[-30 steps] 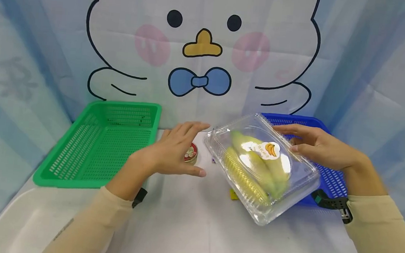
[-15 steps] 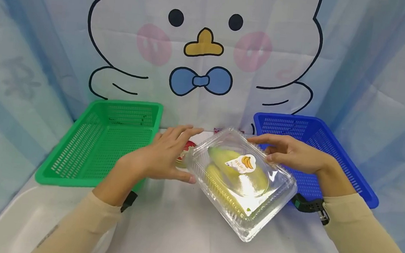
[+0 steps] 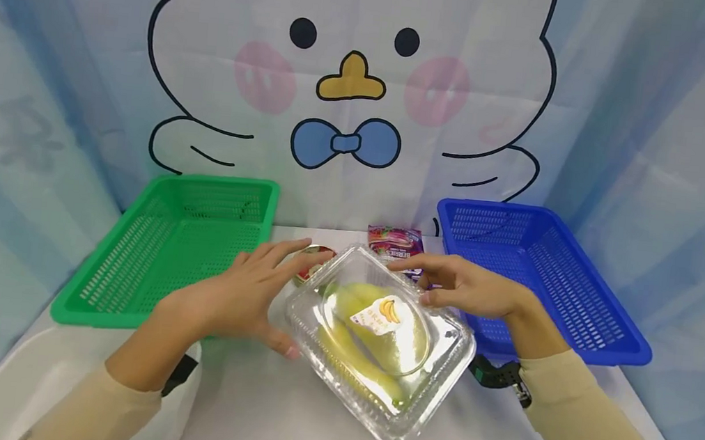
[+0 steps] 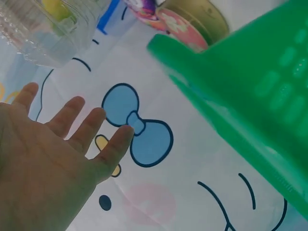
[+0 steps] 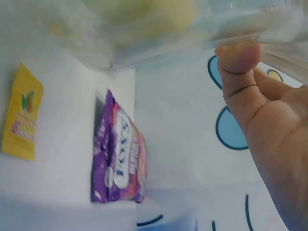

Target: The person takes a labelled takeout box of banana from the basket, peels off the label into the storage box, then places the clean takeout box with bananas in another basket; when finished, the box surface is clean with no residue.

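My right hand (image 3: 466,286) pinches the upper right edge of a clear plastic clamshell box (image 3: 373,347), which tilts above the white table. Inside lies long yellow and greenish-yellow produce, seen through the lid, which bears a banana label (image 3: 382,313). In the right wrist view the thumb (image 5: 240,60) presses against the blurred box. My left hand (image 3: 232,300) is spread at the box's left side, fingers apart and thumb low, holding nothing. In the left wrist view its fingers stand clear of the box (image 4: 62,38).
A green basket (image 3: 103,261) stands at back left, a blue basket (image 3: 598,290) at back right. Between them are a round red-topped tin (image 3: 309,265) and a purple Fox's Berries pouch (image 3: 396,241). A yellow packet (image 5: 23,115) lies nearby. A white tub (image 3: 17,386) sits front left.
My right hand has carried the box leftward and toward me, away from the blue basket, uncovering the purple pouch. The left hand has shifted left and lower, staying spread.
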Motion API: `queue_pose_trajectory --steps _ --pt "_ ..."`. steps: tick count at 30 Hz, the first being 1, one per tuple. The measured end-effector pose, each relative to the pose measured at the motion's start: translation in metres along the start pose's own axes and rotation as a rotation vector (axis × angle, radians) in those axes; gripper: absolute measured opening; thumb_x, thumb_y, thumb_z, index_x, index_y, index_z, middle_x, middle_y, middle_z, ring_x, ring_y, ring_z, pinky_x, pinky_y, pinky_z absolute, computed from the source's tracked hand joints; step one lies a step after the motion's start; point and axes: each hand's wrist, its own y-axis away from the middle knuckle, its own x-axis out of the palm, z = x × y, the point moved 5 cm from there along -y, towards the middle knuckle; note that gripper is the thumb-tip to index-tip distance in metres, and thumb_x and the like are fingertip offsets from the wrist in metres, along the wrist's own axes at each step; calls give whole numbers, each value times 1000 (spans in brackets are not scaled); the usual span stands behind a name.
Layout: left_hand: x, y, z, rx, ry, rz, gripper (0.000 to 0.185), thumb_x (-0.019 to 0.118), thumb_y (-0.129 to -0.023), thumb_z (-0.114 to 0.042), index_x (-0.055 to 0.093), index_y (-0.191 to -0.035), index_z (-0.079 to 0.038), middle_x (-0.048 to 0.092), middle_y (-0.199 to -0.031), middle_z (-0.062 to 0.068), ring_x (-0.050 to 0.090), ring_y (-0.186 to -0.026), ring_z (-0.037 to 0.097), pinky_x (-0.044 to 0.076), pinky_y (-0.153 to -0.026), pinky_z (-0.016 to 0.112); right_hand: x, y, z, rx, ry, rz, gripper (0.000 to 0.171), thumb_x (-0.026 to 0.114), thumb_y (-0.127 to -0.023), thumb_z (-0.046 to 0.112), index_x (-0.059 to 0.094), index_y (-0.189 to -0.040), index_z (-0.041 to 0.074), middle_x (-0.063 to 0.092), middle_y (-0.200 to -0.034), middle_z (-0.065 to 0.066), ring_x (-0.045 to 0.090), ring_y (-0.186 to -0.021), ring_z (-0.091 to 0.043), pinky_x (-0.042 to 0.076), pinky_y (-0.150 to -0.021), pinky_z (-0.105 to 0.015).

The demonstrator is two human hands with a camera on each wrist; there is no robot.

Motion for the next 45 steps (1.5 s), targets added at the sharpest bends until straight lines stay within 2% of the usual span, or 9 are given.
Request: queue_pose_trajectory --steps 4,7,9,13,20,27,36,40,45 --pt "7 11 5 12 8 5 130 86 -58 -73 13 -162 -47 13 -171 1 21 -152 40 24 -110 79 16 -12 -4 -36 -47 62 55 58 -102 7 46 -155 15 64 -119 -11 59 -90 -24 57 -75 -35" --pt "11 16 6 23 9 14 131 86 -57 -74 13 -162 -47 11 -171 0 22 -151 41 24 -108 80 23 -17 -6 -23 -67 96 55 59 -102 12 46 -155 17 67 -115 -10 62 -87 -23 58 -72 -35" --pt "14 18 5 23 16 35 130 86 -57 -74 15 -162 -48 11 -172 0 21 -152 41 23 -108 82 28 -20 -8 -24 -85 116 54 60 -103 14 46 -155 17 68 -118 -10 65 -88 -25 59 -73 -37" --pt "21 24 2 20 31 89 124 88 -59 -69 19 -160 -52 12 -171 0 21 -152 41 21 -108 82 36 -26 -10 -41 -100 137 52 61 -104 17 47 -154 14 62 -133 -9 66 -96 -28 60 -78 -39" --pt "38 31 -2 23 56 151 121 91 -60 -64 22 -158 -56 2 -173 -8 18 -154 36 20 -111 80 48 -36 -17 -56 -106 186 50 60 -103 18 50 -152 13 65 -129 -9 66 -99 -26 58 -82 -37" --pt "45 39 -1 31 47 174 113 88 -60 -68 30 -156 -56 1 -173 -11 13 -156 35 17 -112 79 58 -49 -23 -71 -138 236 52 60 -104 18 48 -152 8 57 -143 -10 63 -107 -26 57 -90 -38" --pt "43 48 1 22 31 178 109 81 -59 -79 33 -154 -56 14 -171 1 13 -155 36 17 -112 77 63 -54 -25 -27 -109 209 50 59 -105 20 49 -153 10 54 -148 -7 63 -111 -27 59 -86 -37" --pt "45 52 1 16 20 175 107 73 -59 -87 35 -154 -56 20 -169 3 17 -153 36 18 -111 78 65 -53 -26 11 -115 170 51 61 -104 18 48 -153 11 51 -153 -8 64 -119 -27 58 -94 -40" --pt "49 56 0 18 22 143 104 69 -62 -89 39 -154 -51 26 -165 4 21 -151 35 19 -111 77 70 -46 -29 29 -112 123 54 65 -102 22 48 -153 14 49 -154 -7 62 -128 -25 54 -103 -38"
